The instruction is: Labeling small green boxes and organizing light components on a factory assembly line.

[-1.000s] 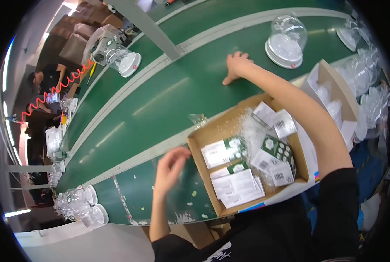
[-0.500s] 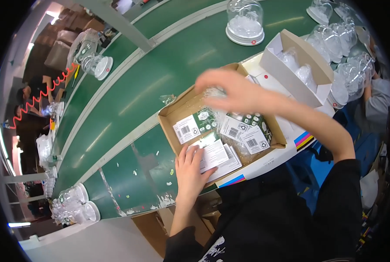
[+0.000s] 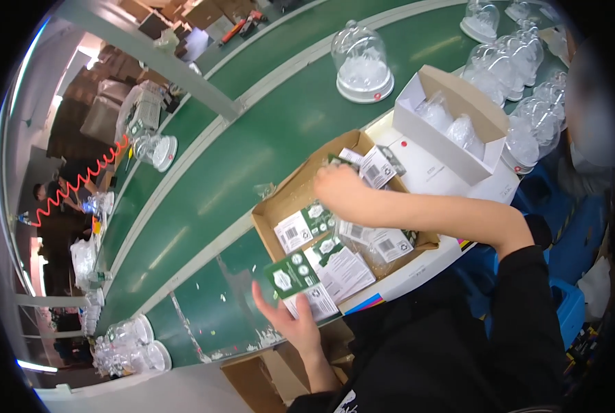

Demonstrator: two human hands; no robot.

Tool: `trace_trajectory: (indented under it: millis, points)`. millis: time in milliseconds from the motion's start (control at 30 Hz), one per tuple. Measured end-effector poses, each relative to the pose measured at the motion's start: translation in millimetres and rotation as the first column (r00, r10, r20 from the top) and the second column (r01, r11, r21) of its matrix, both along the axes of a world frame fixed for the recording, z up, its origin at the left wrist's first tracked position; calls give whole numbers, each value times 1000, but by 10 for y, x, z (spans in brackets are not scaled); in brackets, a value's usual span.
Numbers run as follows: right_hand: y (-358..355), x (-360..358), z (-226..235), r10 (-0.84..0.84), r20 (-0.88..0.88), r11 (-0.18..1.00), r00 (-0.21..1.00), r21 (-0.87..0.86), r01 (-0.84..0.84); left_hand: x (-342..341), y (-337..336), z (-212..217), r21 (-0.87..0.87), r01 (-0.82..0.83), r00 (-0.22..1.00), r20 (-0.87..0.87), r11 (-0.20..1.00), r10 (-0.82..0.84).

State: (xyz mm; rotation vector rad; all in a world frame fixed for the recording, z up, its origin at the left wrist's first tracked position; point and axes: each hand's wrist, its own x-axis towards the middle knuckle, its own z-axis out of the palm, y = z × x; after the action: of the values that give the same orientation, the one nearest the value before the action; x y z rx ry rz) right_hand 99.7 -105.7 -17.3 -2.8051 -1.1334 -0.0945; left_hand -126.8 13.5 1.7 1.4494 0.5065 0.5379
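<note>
Left hand loosely pinches a flat green-white paper card at the shallow brown cardboard box; it could slip. Right hand, inside: grasp unclear.

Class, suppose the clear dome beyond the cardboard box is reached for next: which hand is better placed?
Probably the right hand: it is nearer the clear dome, while the left hand, farther off, holds a green-and-white card.

the person's hands: 2 | shallow cardboard box: 1 | open white carton: 1 | wrapped pieces in carton: 2 | lone clear dome mid-belt: 1 | red coiled hose: 1 | green-and-white cards: several, overlap hides count | right-hand dome cluster: many, count unclear
</note>
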Motion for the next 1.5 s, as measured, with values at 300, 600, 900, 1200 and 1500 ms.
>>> trace_trajectory:
  millis: [300, 600, 900, 1200, 1500]
  points:
    - [47, -32, 265, 179, -150, 901, 972, 421, -100, -78, 40, 80, 148, 207, 978, -11, 967, -207]
    - [-415, -55, 512, 307, -292, 462, 906, 878, 126, 316, -156, 18, 51, 251, 967, -62, 967, -247]
    - [-976, -721, 560, 345, -348, 233, 872, 931, 279, 343, 71, -273, 419, 258, 964, -168, 871, -205]
    - [-1148, -858, 446, 492, -636, -34, 594, 668, 744, 388, 134, -133, 515, 265, 934, -347, 816, -84]
    - [-1242, -924, 284, 586, -712, 48, 388, 508, 860, 380, 566, -281, 640, 461, 886, -371, 615, -279]
